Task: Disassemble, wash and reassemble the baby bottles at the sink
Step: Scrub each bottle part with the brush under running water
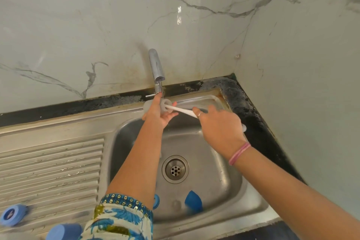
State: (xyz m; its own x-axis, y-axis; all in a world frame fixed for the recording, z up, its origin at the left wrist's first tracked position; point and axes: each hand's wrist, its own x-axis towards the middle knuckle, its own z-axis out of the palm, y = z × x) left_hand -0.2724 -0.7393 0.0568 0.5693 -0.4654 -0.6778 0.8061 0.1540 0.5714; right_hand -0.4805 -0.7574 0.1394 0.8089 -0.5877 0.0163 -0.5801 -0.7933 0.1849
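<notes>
Now left hand [157, 112] clamped round clear bottle [148, 105] under tap [156, 68]; right hand [218, 124] gripping brush handle [185, 110], head inside bottle mouth. Risk: wet bottle slips from left hand, drops into sink [224, 171] below.

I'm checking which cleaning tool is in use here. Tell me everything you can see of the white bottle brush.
The white bottle brush is a slim, plastic-looking stick held above the sink basin, under the faucet. It lies tilted, running from upper left to lower right. Its far end enters the round mouth of a clear bottle, which the left hand holds. The right hand grips the middle of the handle, whose rounded end sticks out past the hand. The bristles are hidden.
</notes>
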